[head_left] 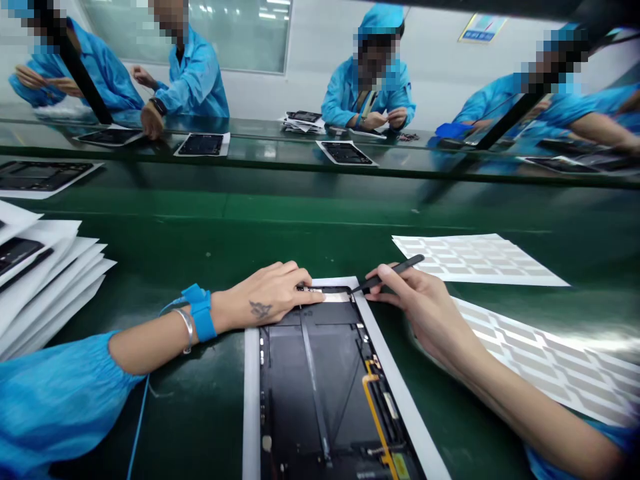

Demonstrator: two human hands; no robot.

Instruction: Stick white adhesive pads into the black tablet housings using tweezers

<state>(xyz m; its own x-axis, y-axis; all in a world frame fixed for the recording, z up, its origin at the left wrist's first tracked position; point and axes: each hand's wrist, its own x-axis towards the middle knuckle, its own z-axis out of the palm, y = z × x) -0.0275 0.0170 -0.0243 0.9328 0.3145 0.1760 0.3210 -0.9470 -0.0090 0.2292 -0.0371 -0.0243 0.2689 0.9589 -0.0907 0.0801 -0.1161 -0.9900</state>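
In the head view, an opened tablet-like device housing [320,373] lies on white paper in front of me, showing a black interior with an orange flex cable [373,407]. A pale silvery strip [337,297] sits along its far edge. My left hand [280,290] rests palm down over the far left corner, one digit stretched onto the strip and the others bent at the edge. My right hand [420,300] grips black tweezers [400,267], their tips at the far right corner beside the strip. A blue wrist strap [202,313] circles my left wrist.
Two sheets of grey rectangular stickers [480,260] lie to the right. White papers with device housings are stacked [60,287] at left. Beyond the green table [200,233], several housings [347,153] lie on a raised surface, and co-workers in blue [370,93] sit behind it.
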